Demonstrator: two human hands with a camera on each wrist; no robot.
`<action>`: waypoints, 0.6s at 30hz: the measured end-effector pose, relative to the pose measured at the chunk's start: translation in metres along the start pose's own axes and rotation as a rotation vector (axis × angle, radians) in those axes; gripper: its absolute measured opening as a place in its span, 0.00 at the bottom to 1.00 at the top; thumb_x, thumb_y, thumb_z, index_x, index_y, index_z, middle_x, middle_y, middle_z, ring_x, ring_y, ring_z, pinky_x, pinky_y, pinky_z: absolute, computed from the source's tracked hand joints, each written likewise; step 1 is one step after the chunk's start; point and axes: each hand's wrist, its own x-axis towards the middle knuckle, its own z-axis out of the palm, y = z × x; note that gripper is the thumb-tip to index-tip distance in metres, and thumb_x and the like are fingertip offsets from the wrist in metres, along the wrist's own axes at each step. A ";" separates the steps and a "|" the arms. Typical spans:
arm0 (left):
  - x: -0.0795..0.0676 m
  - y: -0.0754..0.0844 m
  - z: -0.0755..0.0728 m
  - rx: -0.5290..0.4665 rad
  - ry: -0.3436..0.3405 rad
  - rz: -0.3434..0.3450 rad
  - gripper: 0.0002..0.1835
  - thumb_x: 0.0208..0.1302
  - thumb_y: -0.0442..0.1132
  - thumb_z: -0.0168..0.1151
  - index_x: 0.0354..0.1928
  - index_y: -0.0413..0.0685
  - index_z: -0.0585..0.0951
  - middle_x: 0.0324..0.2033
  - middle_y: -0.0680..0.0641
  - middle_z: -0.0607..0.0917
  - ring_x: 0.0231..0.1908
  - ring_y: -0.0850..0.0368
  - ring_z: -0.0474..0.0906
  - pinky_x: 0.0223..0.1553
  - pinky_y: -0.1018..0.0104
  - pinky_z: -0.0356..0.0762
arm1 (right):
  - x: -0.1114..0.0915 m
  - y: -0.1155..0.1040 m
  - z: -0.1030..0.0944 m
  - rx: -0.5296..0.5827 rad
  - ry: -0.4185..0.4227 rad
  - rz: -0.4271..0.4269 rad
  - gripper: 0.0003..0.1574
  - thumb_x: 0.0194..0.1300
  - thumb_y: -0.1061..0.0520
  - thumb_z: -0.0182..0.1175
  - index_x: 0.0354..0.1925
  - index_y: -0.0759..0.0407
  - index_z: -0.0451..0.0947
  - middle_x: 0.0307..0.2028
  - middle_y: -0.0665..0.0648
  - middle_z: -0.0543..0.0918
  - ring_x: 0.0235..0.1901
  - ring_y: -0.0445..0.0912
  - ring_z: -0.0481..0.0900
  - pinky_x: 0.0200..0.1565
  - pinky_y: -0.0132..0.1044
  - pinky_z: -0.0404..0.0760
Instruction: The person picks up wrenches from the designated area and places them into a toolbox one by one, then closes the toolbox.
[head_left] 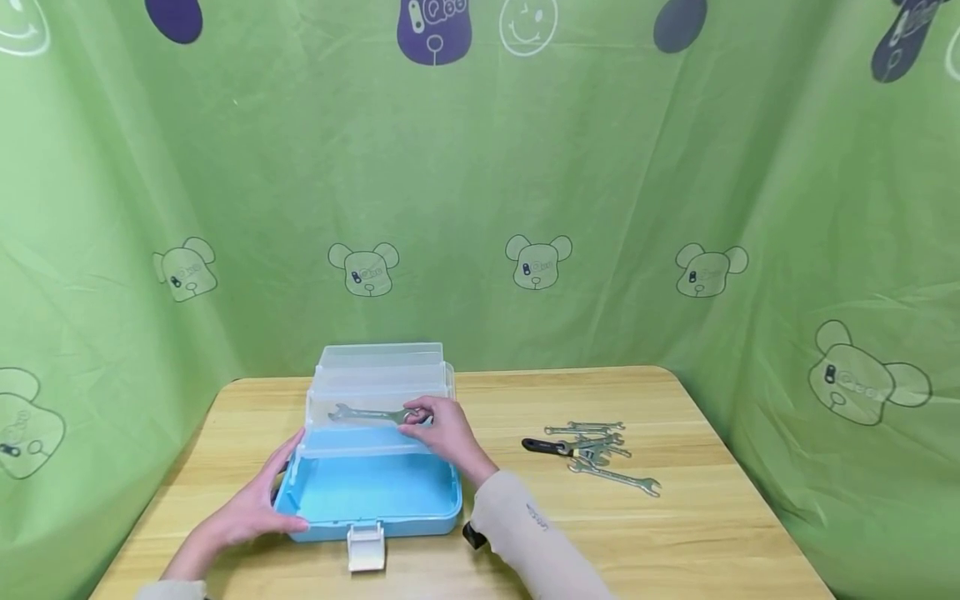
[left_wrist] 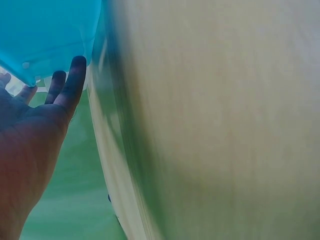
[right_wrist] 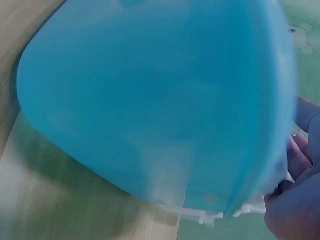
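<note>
A light-blue toolbox (head_left: 375, 527) stands with its stepped translucent trays (head_left: 382, 377) raised at the back. My left hand (head_left: 258, 500) holds its left side, thumb over the front corner and fingers spread along the outer wall; the left wrist view shows these fingers against the blue wall. With thumb and fingertips, my right hand (head_left: 446, 429) pinches the right end of a silver wrench (head_left: 367, 414). Its open-ended head points left, and it lies level over the lower tray. In the right wrist view the box's wall (right_wrist: 150, 100) covers most of the scene, hiding the wrench.
Right of the toolbox, several silver wrenches (head_left: 615, 477) lie in a loose pile on the wooden table (head_left: 712, 533), among them one with a black handle (head_left: 547, 447). A white latch (head_left: 366, 547) hangs down at the box's front. Green printed curtain (head_left: 465, 192) surrounds the table.
</note>
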 end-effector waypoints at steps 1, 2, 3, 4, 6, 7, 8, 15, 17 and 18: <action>0.000 0.000 0.000 0.000 0.000 0.003 0.75 0.43 0.40 0.84 0.84 0.62 0.38 0.80 0.25 0.42 0.73 0.14 0.45 0.61 0.12 0.53 | 0.000 0.000 0.002 -0.029 0.005 -0.013 0.24 0.62 0.55 0.75 0.55 0.61 0.85 0.37 0.51 0.91 0.38 0.42 0.86 0.44 0.36 0.86; 0.000 -0.001 0.000 0.001 0.000 0.004 0.75 0.43 0.40 0.84 0.84 0.62 0.38 0.80 0.25 0.42 0.73 0.14 0.46 0.61 0.13 0.54 | 0.001 0.000 0.004 -0.053 0.011 -0.025 0.24 0.62 0.54 0.75 0.54 0.61 0.85 0.37 0.51 0.91 0.38 0.42 0.87 0.46 0.36 0.86; 0.000 -0.001 0.000 0.001 0.000 0.003 0.75 0.43 0.40 0.84 0.84 0.62 0.38 0.80 0.25 0.42 0.73 0.14 0.46 0.61 0.13 0.54 | 0.001 0.000 0.006 -0.082 0.018 -0.037 0.24 0.62 0.54 0.75 0.54 0.61 0.85 0.37 0.51 0.91 0.38 0.42 0.87 0.47 0.37 0.86; 0.000 -0.002 0.000 0.002 0.000 0.003 0.75 0.43 0.40 0.84 0.84 0.62 0.38 0.79 0.25 0.42 0.73 0.14 0.46 0.61 0.13 0.54 | 0.001 -0.001 0.008 -0.103 0.026 -0.050 0.23 0.62 0.54 0.75 0.53 0.61 0.85 0.37 0.51 0.91 0.37 0.42 0.88 0.48 0.37 0.86; 0.000 -0.003 0.000 0.003 0.000 0.002 0.75 0.43 0.40 0.84 0.84 0.63 0.38 0.79 0.24 0.42 0.73 0.14 0.46 0.61 0.12 0.54 | 0.001 -0.002 0.010 -0.143 0.042 -0.062 0.23 0.61 0.53 0.76 0.52 0.60 0.85 0.36 0.50 0.92 0.37 0.42 0.87 0.46 0.36 0.85; 0.000 -0.003 0.000 0.002 -0.001 -0.002 0.75 0.43 0.40 0.84 0.84 0.63 0.38 0.79 0.24 0.42 0.73 0.14 0.45 0.61 0.12 0.53 | 0.001 -0.002 0.011 -0.165 0.051 -0.066 0.23 0.61 0.52 0.76 0.52 0.59 0.86 0.36 0.50 0.92 0.36 0.42 0.86 0.44 0.34 0.84; 0.000 -0.004 0.000 0.001 -0.002 -0.006 0.75 0.43 0.40 0.84 0.84 0.63 0.38 0.79 0.25 0.41 0.73 0.14 0.45 0.61 0.12 0.53 | 0.001 -0.002 0.012 -0.184 0.058 -0.065 0.23 0.61 0.51 0.76 0.52 0.58 0.86 0.36 0.49 0.92 0.35 0.41 0.85 0.42 0.33 0.83; 0.000 -0.003 0.000 0.003 -0.007 -0.013 0.75 0.43 0.40 0.84 0.84 0.63 0.37 0.80 0.26 0.41 0.74 0.15 0.43 0.62 0.12 0.52 | 0.004 -0.001 0.016 -0.243 0.084 -0.040 0.21 0.62 0.48 0.76 0.50 0.55 0.84 0.36 0.47 0.91 0.34 0.41 0.84 0.39 0.32 0.80; 0.000 -0.002 0.000 0.005 -0.007 -0.010 0.75 0.44 0.40 0.84 0.84 0.62 0.38 0.80 0.25 0.41 0.74 0.15 0.44 0.61 0.12 0.52 | 0.005 -0.001 0.017 -0.263 0.084 -0.038 0.21 0.62 0.48 0.75 0.50 0.55 0.84 0.36 0.47 0.91 0.35 0.41 0.86 0.41 0.34 0.83; 0.000 -0.002 0.000 0.004 -0.007 -0.010 0.75 0.44 0.40 0.84 0.84 0.61 0.38 0.80 0.26 0.41 0.74 0.15 0.44 0.61 0.12 0.52 | 0.006 -0.001 0.017 -0.277 0.084 -0.040 0.21 0.63 0.48 0.75 0.50 0.55 0.84 0.36 0.47 0.91 0.36 0.41 0.87 0.42 0.34 0.84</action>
